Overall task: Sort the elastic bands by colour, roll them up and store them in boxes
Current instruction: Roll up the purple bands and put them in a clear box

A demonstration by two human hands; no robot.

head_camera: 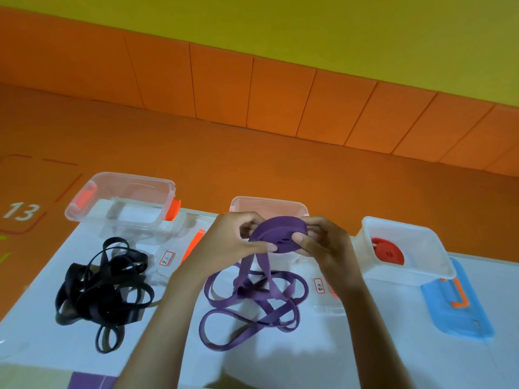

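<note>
Our left hand [234,241] and right hand [323,247] pinch the purple roll [276,231] with curled fingers [261,247]. Its flat face tilts toward us, and the tail hangs straight down to the counter [280,366].

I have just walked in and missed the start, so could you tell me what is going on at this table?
A person is rolling up a purple elastic band. The left hand and right hand grip the purple roll above the table, its loose tail hanging down to the purple pile. The black pile lies unrolled to the left. Of the three boxes, the right box already holds a red roll.
</note>
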